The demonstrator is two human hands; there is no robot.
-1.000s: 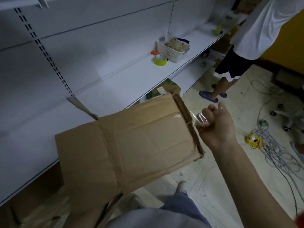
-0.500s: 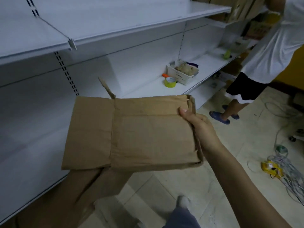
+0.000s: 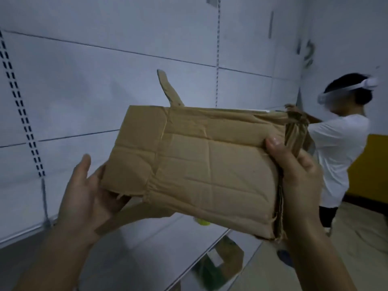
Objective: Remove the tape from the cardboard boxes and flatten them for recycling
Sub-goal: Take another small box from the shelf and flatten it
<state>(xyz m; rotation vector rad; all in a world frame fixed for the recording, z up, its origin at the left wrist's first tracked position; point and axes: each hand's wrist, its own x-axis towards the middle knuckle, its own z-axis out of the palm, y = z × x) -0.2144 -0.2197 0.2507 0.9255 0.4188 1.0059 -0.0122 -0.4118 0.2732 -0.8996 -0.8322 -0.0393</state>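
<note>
- Flattened cardboard box point(image 3: 201, 164) is held in the air before the white shelf point(image 3: 136, 248); a torn strip stands up from its top edge.
- Right grip point(image 3: 294, 173) clamps the box's right edge, thumb on the front face.
- Left grip point(image 3: 84, 194) supports the lower-left corner, thumb clear; the fingers are partly hidden and apparently extended.

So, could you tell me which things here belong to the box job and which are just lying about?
Job: flattened cardboard box, held by the left hand and right hand.
Lying about: white shelving, carton on the lower shelf, yellow object mostly hidden, another person.
</note>
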